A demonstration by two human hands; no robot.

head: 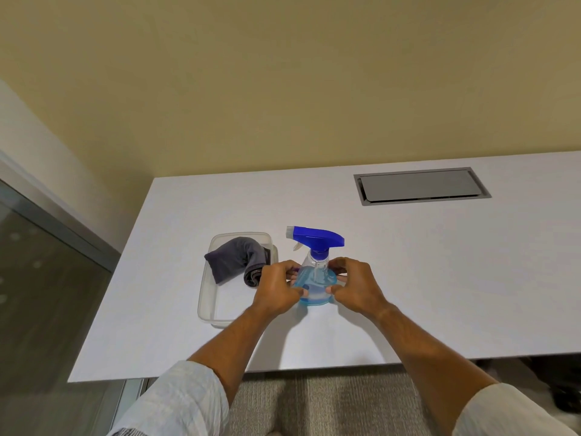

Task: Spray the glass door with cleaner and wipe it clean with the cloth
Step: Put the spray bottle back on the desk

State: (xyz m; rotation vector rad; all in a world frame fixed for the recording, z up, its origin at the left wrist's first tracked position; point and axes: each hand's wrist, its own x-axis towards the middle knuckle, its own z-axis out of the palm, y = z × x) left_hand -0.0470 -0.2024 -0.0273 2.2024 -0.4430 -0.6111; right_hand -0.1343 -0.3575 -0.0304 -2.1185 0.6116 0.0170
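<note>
We see the glass door [41, 278] at the far left, well apart from the white table [408, 278]. On the table, a clear plastic box [207, 309] holds the grey cloth [234, 261]. Just right of it the spray bottle [316, 272] stands upright (nozzle toward the door). Our left hand [276, 289] and right hand [353, 286] grip its body from both sides, equally near.

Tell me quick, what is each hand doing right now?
Left hand: grips the left side of the spray bottle standing on the table.
Right hand: grips the bottle's right side.
</note>
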